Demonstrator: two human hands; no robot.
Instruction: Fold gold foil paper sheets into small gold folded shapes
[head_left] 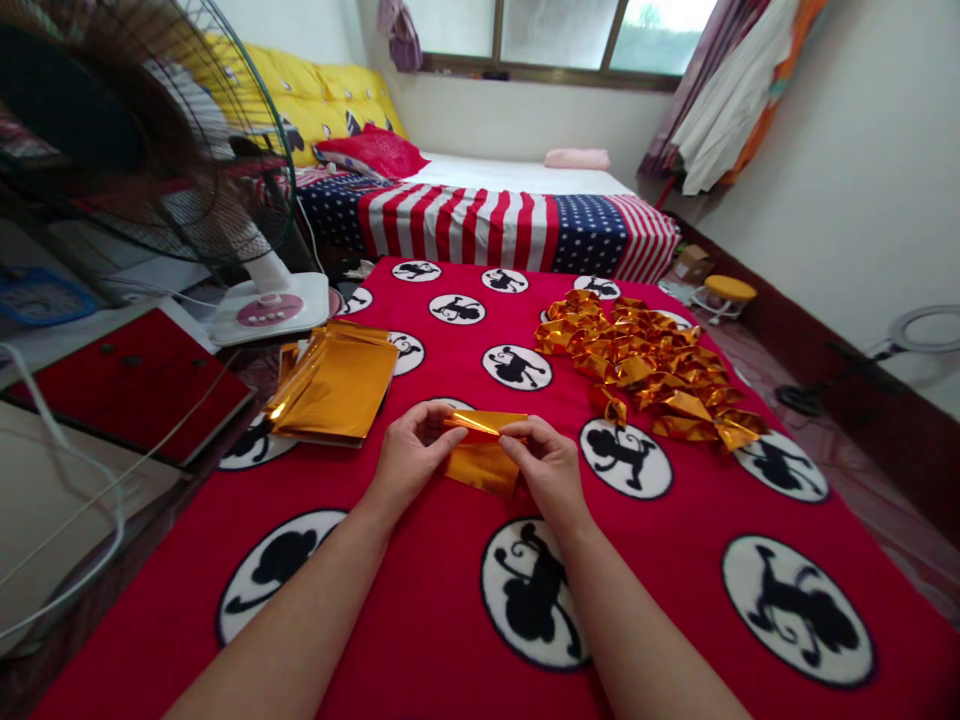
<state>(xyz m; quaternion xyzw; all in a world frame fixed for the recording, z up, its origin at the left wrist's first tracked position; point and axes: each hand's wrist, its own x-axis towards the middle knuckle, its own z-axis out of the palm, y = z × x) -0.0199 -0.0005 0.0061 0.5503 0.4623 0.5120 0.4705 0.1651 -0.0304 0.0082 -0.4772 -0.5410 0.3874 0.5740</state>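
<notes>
A gold foil sheet [481, 451] is held over the red monkey-print blanket [420, 620], partly folded along its top edge. My left hand [409, 455] pinches its left end, fingers closed on the foil. My right hand [547, 467] grips the right end the same way. A flat stack of gold foil sheets [335, 385] lies to the left of my hands. To the right and farther away sits a heap of folded gold foil pieces [649, 362].
A standing fan [154, 130] with a white base [270, 305] is at the left, beside a red case [127, 385] and white cables. A bed with a stars-and-stripes cover [495, 220] lies beyond. A small yellow stool [729, 290] stands on the floor at right.
</notes>
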